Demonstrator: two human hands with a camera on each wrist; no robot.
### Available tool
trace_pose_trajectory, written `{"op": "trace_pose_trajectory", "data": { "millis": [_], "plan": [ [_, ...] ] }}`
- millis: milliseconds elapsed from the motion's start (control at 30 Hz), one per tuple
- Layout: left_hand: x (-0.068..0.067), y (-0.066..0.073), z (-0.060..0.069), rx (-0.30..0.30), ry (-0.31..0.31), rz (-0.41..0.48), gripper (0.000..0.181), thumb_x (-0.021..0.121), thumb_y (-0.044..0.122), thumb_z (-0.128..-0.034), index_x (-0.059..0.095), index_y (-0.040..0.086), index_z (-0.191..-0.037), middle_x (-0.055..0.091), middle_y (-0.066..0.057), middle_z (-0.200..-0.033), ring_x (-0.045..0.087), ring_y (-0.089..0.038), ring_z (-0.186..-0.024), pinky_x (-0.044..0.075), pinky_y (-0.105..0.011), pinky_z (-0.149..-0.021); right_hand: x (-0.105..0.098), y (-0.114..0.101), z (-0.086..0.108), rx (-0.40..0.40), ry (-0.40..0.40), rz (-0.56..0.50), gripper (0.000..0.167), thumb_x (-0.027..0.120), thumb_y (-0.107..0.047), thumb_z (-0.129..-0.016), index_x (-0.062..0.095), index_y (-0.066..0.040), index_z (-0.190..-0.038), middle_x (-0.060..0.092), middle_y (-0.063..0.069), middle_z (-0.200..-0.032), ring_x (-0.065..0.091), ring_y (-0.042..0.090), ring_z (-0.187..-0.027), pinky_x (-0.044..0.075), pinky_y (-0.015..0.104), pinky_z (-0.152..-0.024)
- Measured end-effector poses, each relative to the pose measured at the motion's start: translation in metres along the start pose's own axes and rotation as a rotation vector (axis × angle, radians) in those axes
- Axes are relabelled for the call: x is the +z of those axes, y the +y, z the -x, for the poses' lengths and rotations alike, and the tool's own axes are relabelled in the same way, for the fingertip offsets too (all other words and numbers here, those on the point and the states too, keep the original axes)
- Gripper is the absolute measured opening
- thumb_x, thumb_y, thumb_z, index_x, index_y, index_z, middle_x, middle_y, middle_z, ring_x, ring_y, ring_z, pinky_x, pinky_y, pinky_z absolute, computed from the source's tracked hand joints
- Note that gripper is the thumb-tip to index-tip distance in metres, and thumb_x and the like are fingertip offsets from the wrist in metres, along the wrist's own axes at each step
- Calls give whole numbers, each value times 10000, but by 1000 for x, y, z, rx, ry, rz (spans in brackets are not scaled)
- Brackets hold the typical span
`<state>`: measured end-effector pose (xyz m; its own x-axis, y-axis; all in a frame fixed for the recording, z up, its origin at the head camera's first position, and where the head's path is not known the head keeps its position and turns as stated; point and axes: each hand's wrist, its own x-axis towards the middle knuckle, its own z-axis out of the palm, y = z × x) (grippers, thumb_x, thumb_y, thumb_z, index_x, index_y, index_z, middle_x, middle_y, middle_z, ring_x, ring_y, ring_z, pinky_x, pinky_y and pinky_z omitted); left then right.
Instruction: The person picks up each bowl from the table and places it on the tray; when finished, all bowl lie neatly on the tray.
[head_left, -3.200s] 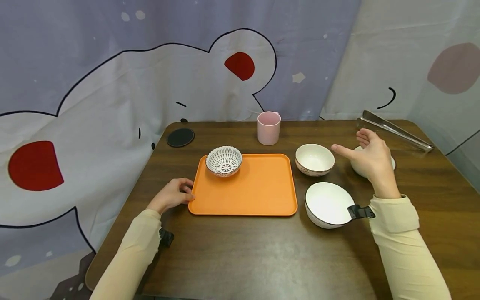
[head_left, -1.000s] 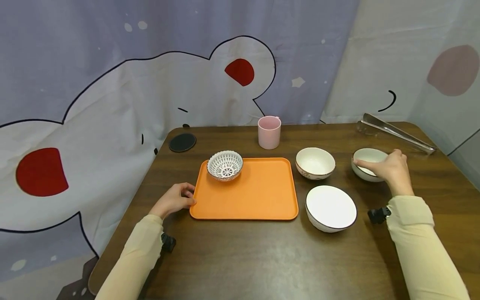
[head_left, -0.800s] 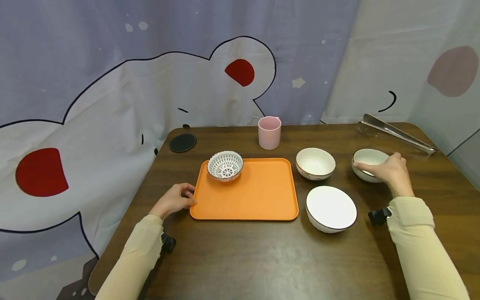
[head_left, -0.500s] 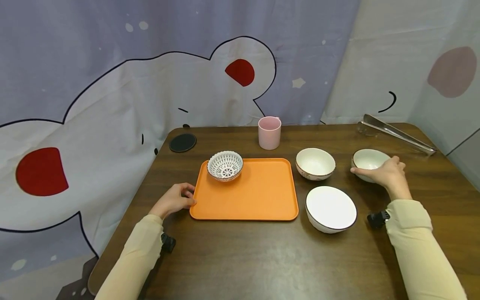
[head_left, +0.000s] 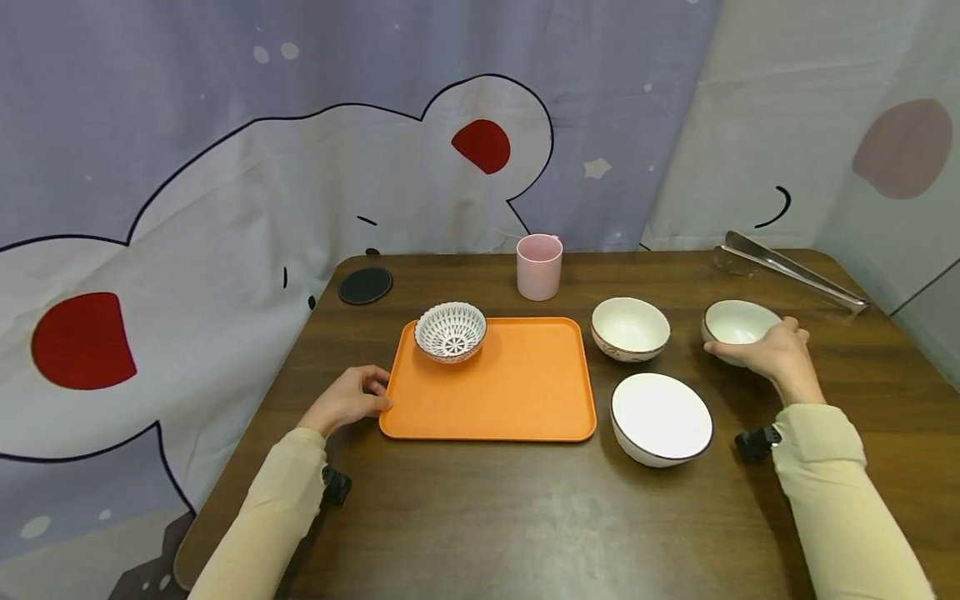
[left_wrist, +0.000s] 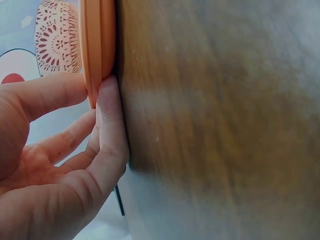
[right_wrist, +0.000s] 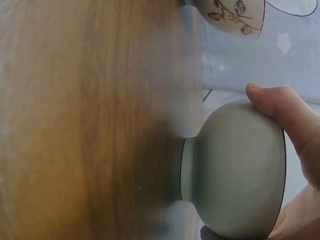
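My left hand (head_left: pixel 347 400) pinches the left edge of an orange tray (head_left: pixel 517 392). In the left wrist view, thumb and finger close on the tray's rim (left_wrist: pixel 97 45). A white bowl with a dark patterned inside (head_left: pixel 450 332) stands at the tray's back left. At the right, my right hand (head_left: pixel 776 354) grips a pale green-grey bowl (head_left: pixel 735 318) from its near side. The right wrist view has the thumb against this bowl's outer wall (right_wrist: pixel 240 165) and fingers at the opposite side, mostly hidden. Whether its foot touches the table cannot be told.
Right of the tray stand a cream bowl with a floral outside (head_left: pixel 630 325) and a larger white bowl with a dark rim (head_left: pixel 660 417). Behind are a pink mug (head_left: pixel 538 267), a black round coaster (head_left: pixel 365 285) and metal tongs (head_left: pixel 795 271). A printed curtain (head_left: pixel 300 183) hangs behind the table.
My right hand has moved right and down to the green-grey bowl, its thumb shifting from over the opening to the outer side. The left hand stays at the tray edge.
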<state>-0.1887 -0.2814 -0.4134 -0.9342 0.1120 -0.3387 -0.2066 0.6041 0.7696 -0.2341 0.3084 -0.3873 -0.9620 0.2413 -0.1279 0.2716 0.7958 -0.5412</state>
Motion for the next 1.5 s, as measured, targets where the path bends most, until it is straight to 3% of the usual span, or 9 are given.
{"op": "trace_pose_trajectory", "data": {
  "millis": [367,667,1000,1500],
  "plan": [
    [2,4,0,-2,-2,5,436,639,4,-869,501,-71,-1275,542,-137,-958,597,-197,-812,585,-330,-774,9,5,2,49,81,-82,1257,749,-588,-736,84,236,-1414,243,463,-1318,397,549,-1069,423,642,-943],
    [3,1,-1,-5,-7,-3,436,646,8,-871,502,-67,-1275,548,-140,-964,604,-196,-818,584,-332,-780,10,6,8,52,97,-78,1250,759,-583,-728,99,213,-1431,265,463,-1318,386,558,-1114,416,641,-943],
    [0,1,-1,4,-14,4,443,646,9,-870,501,-73,-1280,537,-142,-979,608,-193,-821,584,-328,-779,3,1,14,-11,131,-115,1266,781,-574,-714,77,143,-1484,247,465,-1387,344,589,-1215,384,662,-958],
    [0,-1,-1,0,-12,13,448,650,10,-870,498,-74,-1284,530,-142,-986,615,-191,-820,583,-327,-777,-9,-14,24,-97,127,-84,1255,775,-582,-725,77,109,-1507,267,456,-1395,346,597,-1208,379,680,-931]
  ]
}}
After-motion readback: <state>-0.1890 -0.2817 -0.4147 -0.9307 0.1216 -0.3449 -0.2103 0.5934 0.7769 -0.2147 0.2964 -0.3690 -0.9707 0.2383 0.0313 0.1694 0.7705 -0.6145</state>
